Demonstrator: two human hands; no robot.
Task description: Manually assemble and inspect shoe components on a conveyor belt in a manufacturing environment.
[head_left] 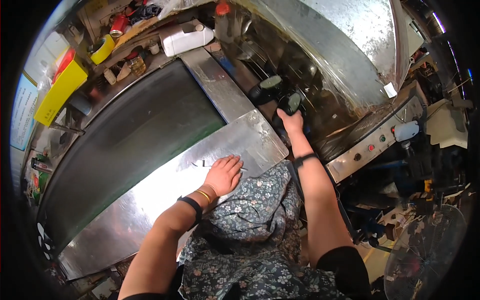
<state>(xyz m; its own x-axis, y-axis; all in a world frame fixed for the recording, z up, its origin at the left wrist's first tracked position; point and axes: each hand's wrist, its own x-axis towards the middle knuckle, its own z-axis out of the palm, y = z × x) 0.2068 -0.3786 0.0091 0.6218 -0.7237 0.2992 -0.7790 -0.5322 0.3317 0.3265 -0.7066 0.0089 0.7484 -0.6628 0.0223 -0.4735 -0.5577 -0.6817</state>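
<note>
My left hand (223, 175) lies flat on the shiny metal table plate (165, 192), its fingers stretched out. Small thin dark strips (199, 163) lie on the plate close to its fingertips. Reaching forward to the right, my right hand (291, 121) is closed on the near end of a dark shoe-like piece (294, 102) with a grey-green oval face. A second similar dark piece (271, 82) sits just beyond it, to the left. Both are at the opening of a machine with a dim interior (325, 97); their lower parts are hard to make out.
Left of me stretches a dark conveyor belt (145, 125) beside the plate. A control panel (372, 148) with buttons borders the machine at right, under a metal hood (345, 40) with clear plastic sheeting. A fan (425, 255) stands lower right. A cluttered shelf holds a white container (186, 37) and yellow tape (102, 49).
</note>
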